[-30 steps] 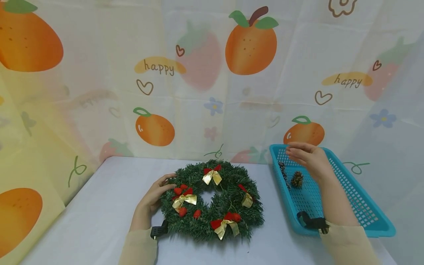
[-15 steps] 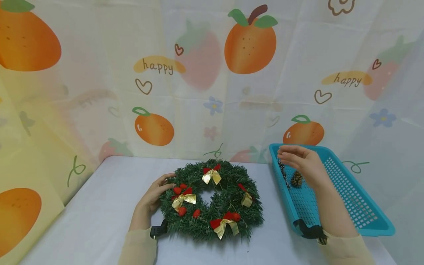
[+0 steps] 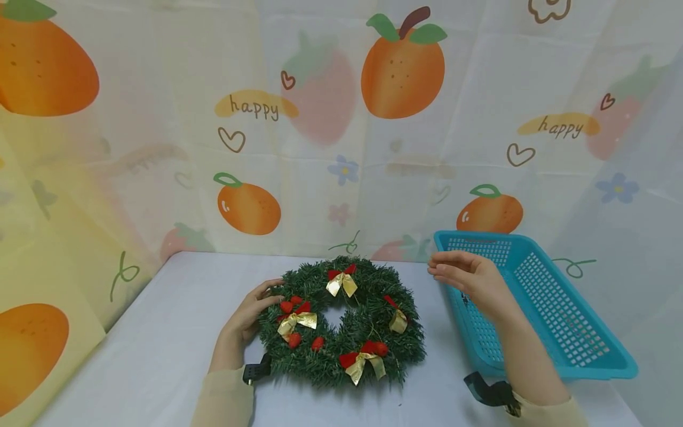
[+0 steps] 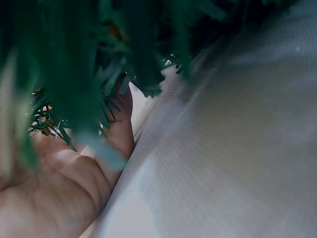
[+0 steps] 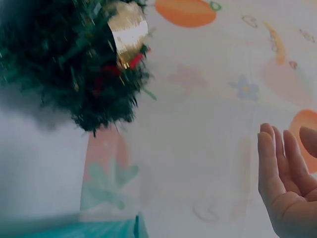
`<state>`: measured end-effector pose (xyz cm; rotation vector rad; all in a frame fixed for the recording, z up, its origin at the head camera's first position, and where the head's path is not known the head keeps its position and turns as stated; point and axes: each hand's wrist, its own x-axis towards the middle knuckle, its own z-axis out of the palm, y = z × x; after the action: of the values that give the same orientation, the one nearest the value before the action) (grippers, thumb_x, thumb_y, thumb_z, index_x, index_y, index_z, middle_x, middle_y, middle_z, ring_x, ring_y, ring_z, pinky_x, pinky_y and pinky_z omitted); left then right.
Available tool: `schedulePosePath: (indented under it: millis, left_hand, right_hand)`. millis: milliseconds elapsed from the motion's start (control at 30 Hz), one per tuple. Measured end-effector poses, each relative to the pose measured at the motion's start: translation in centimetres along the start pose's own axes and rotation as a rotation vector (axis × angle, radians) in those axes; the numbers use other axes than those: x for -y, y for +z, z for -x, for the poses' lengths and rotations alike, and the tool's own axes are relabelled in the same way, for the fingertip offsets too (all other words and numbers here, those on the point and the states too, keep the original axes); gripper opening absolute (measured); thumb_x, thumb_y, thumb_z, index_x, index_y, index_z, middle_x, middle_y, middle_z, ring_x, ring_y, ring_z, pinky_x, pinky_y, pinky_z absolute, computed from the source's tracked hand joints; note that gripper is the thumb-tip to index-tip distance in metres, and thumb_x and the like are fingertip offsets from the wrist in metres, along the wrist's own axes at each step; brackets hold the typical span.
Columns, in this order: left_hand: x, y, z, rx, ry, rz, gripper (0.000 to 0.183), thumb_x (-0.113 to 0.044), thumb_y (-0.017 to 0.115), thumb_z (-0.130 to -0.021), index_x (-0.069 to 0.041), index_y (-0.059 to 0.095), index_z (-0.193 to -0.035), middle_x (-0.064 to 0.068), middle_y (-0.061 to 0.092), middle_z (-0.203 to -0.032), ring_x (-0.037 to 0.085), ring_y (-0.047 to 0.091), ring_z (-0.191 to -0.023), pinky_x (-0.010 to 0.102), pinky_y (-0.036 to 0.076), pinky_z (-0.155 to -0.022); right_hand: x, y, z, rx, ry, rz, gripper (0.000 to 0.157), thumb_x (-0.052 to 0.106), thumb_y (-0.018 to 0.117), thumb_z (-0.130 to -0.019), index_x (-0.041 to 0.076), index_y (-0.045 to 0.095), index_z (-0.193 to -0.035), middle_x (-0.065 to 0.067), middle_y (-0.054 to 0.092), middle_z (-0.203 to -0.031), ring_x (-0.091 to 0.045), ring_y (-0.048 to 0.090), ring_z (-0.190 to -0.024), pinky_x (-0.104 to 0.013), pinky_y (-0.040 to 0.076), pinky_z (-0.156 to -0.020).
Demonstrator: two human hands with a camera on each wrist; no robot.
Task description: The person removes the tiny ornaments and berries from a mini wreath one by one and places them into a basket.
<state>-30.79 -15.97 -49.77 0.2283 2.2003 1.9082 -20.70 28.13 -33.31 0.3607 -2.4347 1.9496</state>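
Tabletop (image 3: 437, 338) separates basket (image 3: 597, 375) from wreath (image 3: 354, 329), left hand (image 3: 249, 311) apparently gripping wreath's edge.

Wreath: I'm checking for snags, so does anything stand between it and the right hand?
Nothing visible stands between the right hand and the wreath. In the head view, the hand's fingertips reach past the basket's left rim, toward the wreath.

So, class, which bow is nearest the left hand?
The leftmost bow on the wreath, among red berries; the other three sit farther from the left hand.
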Motion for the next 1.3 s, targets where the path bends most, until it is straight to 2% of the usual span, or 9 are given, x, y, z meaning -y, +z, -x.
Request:
schedulePosePath:
  millis: [200, 367, 533, 767, 867, 1100, 1300]
  left_hand:
    - [0.0, 0.1, 0.1, 0.005, -0.012, 0.019, 0.053, -0.017, 0.06, -0.096, -0.003, 0.044, -0.145, 0.017, 0.021, -0.165, 0.044, 0.008, -0.154, 0.075, 0.005, -0.117]
    - [0.0, 0.2, 0.2, 0.012, -0.009, 0.024, 0.054, -0.016, 0.06, -0.096, -0.003, 0.042, -0.146, 0.017, 0.023, -0.164, 0.044, 0.009, -0.154, 0.075, 0.005, -0.117]
    - [0.0, 0.1, 0.1, 0.006, -0.02, 0.017, 0.054, -0.017, 0.06, -0.096, -0.003, 0.043, -0.145, 0.016, 0.019, -0.165, 0.043, 0.005, -0.155, 0.075, 0.004, -0.117]
    - [0.0, 0.2, 0.0, 0.005, -0.024, 0.029, 0.053, -0.017, 0.06, -0.096, -0.003, 0.043, -0.144, 0.015, 0.019, -0.166, 0.043, 0.003, -0.155, 0.073, 0.005, -0.118]
    - [-0.1, 0.2, 0.1, 0.003, -0.03, 0.034, 0.053, -0.017, 0.06, -0.096, -0.003, 0.043, -0.145, 0.015, 0.019, -0.166, 0.043, 0.002, -0.155, 0.075, 0.004, -0.117]
    - [0.0, 0.2, 0.1, 0.001, -0.037, 0.037, 0.054, -0.017, 0.06, -0.096, -0.004, 0.043, -0.145, 0.015, 0.018, -0.166, 0.043, 0.002, -0.155, 0.077, 0.004, -0.115]
    - [0.0, 0.2, 0.1, -0.002, -0.036, 0.046, 0.053, -0.016, 0.059, -0.096, -0.003, 0.043, -0.145, 0.015, 0.019, -0.166, 0.043, 0.002, -0.155, 0.077, 0.003, -0.115]
  right_hand:
    - [-0.9, 1.6, 0.5, 0.075, 0.014, -0.004, 0.042, 0.018, 0.061, -0.098, -0.01, 0.056, -0.129, 0.016, 0.073, -0.109, -0.003, 0.071, -0.104, -0.023, 0.057, -0.091]
    - [-1.6, 2.6, 0.9, 0.104, 0.037, -0.022, 0.046, 0.018, 0.061, -0.098, -0.014, 0.053, -0.13, 0.009, 0.074, -0.11, -0.005, 0.072, -0.103, -0.027, 0.058, -0.092]
    - [-2.3, 3.2, 1.2, 0.125, 0.059, 0.014, 0.046, 0.02, 0.064, -0.096, -0.012, 0.056, -0.129, 0.004, 0.074, -0.111, -0.009, 0.072, -0.103, -0.031, 0.058, -0.094]
    - [-3.4, 4.0, 1.4, 0.168, 0.11, 0.069, 0.046, 0.023, 0.066, -0.094, -0.006, 0.059, -0.129, -0.025, 0.066, -0.126, -0.018, 0.072, -0.105, -0.032, 0.058, -0.094]
    - [-3.9, 4.4, 1.4, 0.199, 0.127, 0.092, 0.045, 0.025, 0.067, -0.093, -0.004, 0.061, -0.128, -0.025, 0.066, -0.126, -0.018, 0.072, -0.104, -0.029, 0.057, -0.091]
    - [-4.9, 5.3, 1.5, 0.286, 0.151, 0.056, 0.045, 0.023, 0.068, -0.093, -0.005, 0.061, -0.128, -0.028, 0.065, -0.125, -0.02, 0.072, -0.106, -0.031, 0.058, -0.09]
    - [-5.3, 5.8, 1.4, 0.312, 0.155, 0.069, 0.041, 0.021, 0.067, -0.093, -0.004, 0.062, -0.126, -0.027, 0.066, -0.125, -0.019, 0.072, -0.105, -0.031, 0.058, -0.091]
